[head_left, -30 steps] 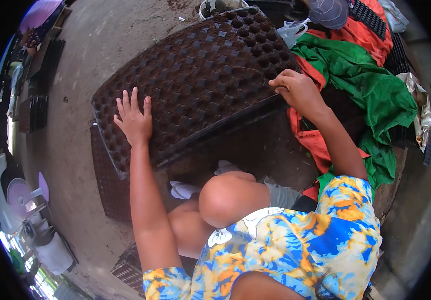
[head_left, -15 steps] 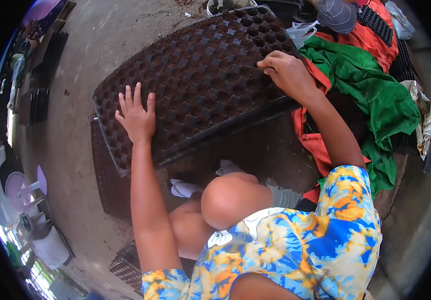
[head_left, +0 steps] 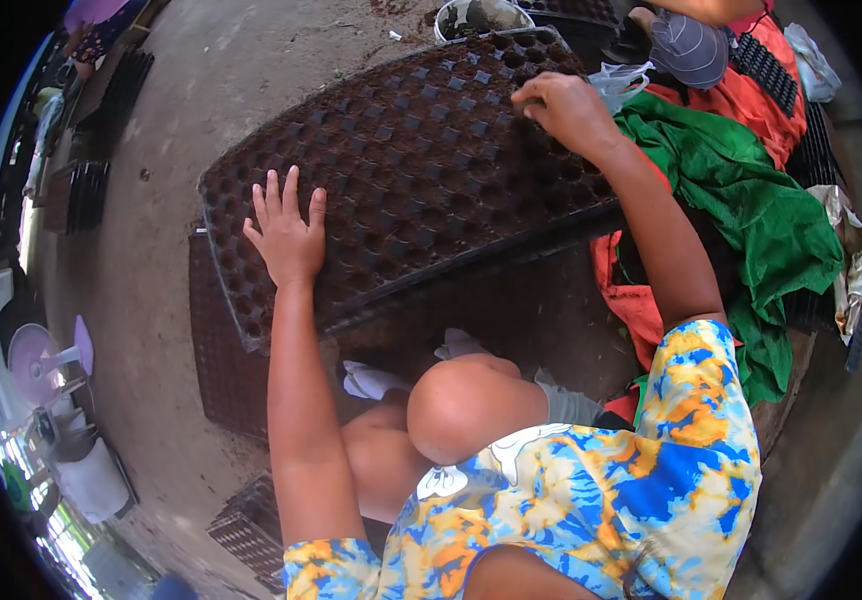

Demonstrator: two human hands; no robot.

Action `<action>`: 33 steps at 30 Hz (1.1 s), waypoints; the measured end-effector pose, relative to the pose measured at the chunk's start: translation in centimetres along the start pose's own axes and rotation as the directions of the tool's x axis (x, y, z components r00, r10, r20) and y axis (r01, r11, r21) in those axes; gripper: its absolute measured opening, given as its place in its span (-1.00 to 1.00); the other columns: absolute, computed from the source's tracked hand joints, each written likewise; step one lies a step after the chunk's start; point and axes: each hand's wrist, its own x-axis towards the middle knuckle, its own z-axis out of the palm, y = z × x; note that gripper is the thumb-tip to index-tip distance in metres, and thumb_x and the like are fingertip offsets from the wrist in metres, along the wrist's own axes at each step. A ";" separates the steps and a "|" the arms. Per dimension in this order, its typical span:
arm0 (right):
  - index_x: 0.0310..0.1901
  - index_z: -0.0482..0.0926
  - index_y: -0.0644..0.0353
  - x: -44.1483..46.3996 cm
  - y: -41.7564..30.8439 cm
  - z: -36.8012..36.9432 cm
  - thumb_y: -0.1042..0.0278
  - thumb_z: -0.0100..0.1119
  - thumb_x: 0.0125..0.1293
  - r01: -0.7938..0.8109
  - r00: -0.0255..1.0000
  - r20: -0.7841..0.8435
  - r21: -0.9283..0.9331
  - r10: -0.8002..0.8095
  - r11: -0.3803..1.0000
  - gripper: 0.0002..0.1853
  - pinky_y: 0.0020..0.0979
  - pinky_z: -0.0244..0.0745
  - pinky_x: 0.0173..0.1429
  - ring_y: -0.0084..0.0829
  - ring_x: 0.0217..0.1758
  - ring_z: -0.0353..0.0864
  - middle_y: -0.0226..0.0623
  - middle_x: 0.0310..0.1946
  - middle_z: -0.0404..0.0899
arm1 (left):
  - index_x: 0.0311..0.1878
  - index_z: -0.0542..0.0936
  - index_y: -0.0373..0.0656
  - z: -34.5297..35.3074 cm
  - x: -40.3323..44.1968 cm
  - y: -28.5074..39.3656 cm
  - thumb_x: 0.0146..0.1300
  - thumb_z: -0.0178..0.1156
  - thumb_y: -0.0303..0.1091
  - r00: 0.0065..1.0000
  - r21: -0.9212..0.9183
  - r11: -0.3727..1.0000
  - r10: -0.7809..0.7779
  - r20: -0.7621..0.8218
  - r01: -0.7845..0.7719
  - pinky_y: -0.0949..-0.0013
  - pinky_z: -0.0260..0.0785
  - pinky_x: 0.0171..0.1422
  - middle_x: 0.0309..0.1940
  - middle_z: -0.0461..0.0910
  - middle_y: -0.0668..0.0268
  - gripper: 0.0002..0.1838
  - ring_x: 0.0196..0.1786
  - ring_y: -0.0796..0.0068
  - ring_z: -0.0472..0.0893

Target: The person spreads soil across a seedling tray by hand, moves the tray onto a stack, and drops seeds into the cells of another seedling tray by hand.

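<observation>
A dark cell tray (head_left: 401,170) with soil in and between its round cells lies tilted in front of my knees. My left hand (head_left: 289,235) rests flat on the tray's left part, fingers spread. Over the tray's upper right part is my right hand (head_left: 566,108), its thumb and fingers pinched together near the cells. Whatever those fingertips hold, if anything, is too small to make out. Soil covers much of the tray's surface, and the cells at the upper right look hollow.
A white bucket (head_left: 481,18) stands beyond the tray. Green cloth (head_left: 751,190) and red cloth (head_left: 636,310) lie at the right. A person in a grey cap (head_left: 689,50) is at the upper right. Stacked trays (head_left: 76,195) and a pink fan (head_left: 33,363) are at the left.
My right hand has moved up and slightly left along the tray's right part, still pinched. My left hand stays spread on the tray. The whole view has shifted a little.
</observation>
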 end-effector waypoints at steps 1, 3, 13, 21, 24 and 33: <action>-0.29 0.65 0.08 0.6 0.5 0.5 0.45 0.22 0.01 0.006 0.999 -0.033 0.007 -0.005 1.000 -0.82 -0.27 0.50 -0.05 -0.21 -0.15 0.60 -0.25 -0.27 0.62 | 0.33 0.26 0.22 0.0 0.0 0.0 0.31 -0.19 0.23 1.000 -0.005 1.000 0.001 0.001 -0.001 -0.14 -0.21 0.40 0.40 0.11 0.34 -0.41 0.46 0.25 0.00; -0.28 0.66 0.08 1.6 0.6 2.1 0.45 0.22 0.03 0.026 0.998 -0.061 -0.025 -0.027 0.999 -0.82 -0.28 0.51 -0.05 -0.22 -0.16 0.61 -0.26 -0.29 0.63 | 0.33 0.27 0.21 0.0 0.0 -0.1 0.31 -0.19 0.23 1.000 -0.006 1.000 0.003 0.003 -0.003 -0.15 -0.20 0.40 0.40 0.11 0.33 -0.41 0.46 0.24 0.00; -0.24 0.66 0.00 6.3 2.6 2.4 0.40 0.20 0.07 -0.036 0.999 0.007 -0.045 0.037 0.998 -0.81 -0.26 0.51 -0.07 -0.20 -0.18 0.62 -0.23 -0.30 0.64 | 0.33 0.27 0.21 0.0 0.1 -0.1 0.31 -0.20 0.22 1.000 0.001 1.000 0.007 0.002 -0.007 -0.15 -0.19 0.40 0.40 0.11 0.33 -0.41 0.46 0.23 0.00; -0.23 0.65 -0.01 9.7 0.9 1.1 0.31 0.14 0.12 -0.103 0.995 0.001 -0.124 0.104 0.987 -0.81 -0.21 0.49 -0.03 -0.16 -0.08 0.59 -0.20 -0.23 0.63 | 0.32 0.27 0.20 0.0 0.1 -0.1 0.32 -0.19 0.22 1.000 -0.012 1.000 0.001 0.009 -0.001 -0.15 -0.20 0.40 0.40 0.11 0.32 -0.42 0.46 0.23 0.00; -0.24 0.66 0.04 11.7 3.4 3.4 0.38 0.18 0.08 -0.092 0.992 -0.098 -0.130 0.080 0.987 -0.82 -0.24 0.49 -0.03 -0.25 -0.13 0.62 -0.21 -0.30 0.64 | 0.32 0.27 0.20 0.1 -0.1 -0.1 0.32 -0.19 0.22 1.000 -0.016 1.000 0.003 0.007 -0.003 -0.15 -0.20 0.40 0.40 0.12 0.32 -0.42 0.46 0.23 0.00; -0.31 0.65 0.09 13.1 -0.6 5.4 0.39 0.16 0.06 -0.103 0.995 -0.017 -0.225 0.102 0.969 -0.85 -0.22 0.50 -0.09 -0.19 -0.18 0.62 -0.19 -0.31 0.64 | 0.32 0.28 0.18 0.0 0.0 -0.1 0.32 -0.19 0.21 1.000 -0.009 1.000 0.010 -0.003 -0.010 -0.15 -0.19 0.39 0.39 0.12 0.32 -0.42 0.46 0.24 0.01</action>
